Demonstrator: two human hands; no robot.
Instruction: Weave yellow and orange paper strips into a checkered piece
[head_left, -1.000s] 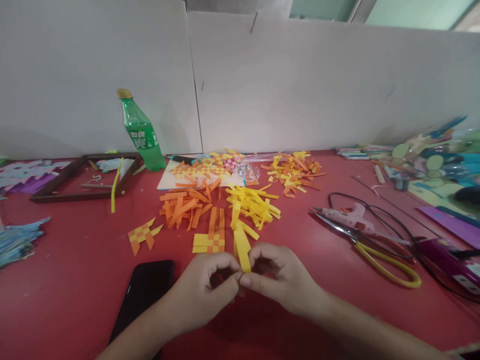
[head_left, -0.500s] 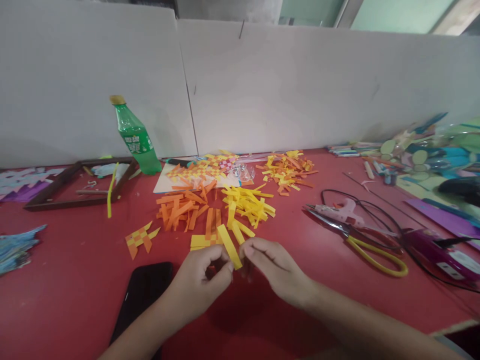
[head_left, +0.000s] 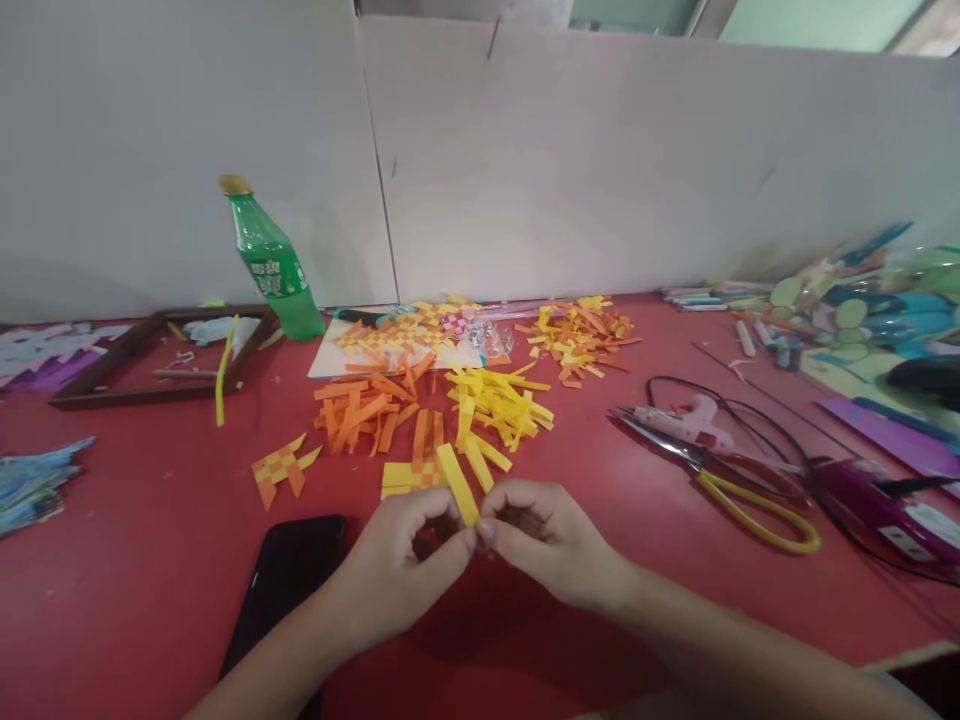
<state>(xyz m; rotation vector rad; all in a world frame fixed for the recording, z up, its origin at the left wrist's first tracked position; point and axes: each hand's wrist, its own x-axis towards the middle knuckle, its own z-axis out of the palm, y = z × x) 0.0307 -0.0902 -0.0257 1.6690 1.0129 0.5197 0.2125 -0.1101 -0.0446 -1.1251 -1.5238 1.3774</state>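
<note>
A yellow paper strip (head_left: 456, 482) stands up between my two hands, its lower end pinched. My left hand (head_left: 420, 540) grips it from the left with thumb and fingers. From the right, my right hand (head_left: 544, 535) pinches the same lower end, fingertips touching the left thumb. Just behind lies a partly woven piece (head_left: 409, 478) of yellow and orange strips, half covered by the left hand. Beyond it are a heap of orange strips (head_left: 360, 410) and a heap of yellow strips (head_left: 502, 400). A finished-looking woven paper fish (head_left: 281, 470) rests to the left.
A black phone (head_left: 292, 580) lies by my left forearm. Scissors with yellow handles (head_left: 757, 515), a pink glue gun (head_left: 690, 425) with its cord and a purple power strip (head_left: 892, 510) are at the right. A green bottle (head_left: 274, 270) and a wooden frame (head_left: 142, 400) stand back left.
My right thumb and fingers have closed onto the lower end of the yellow strip, meeting the left fingertips. The view has tilted slightly.
</note>
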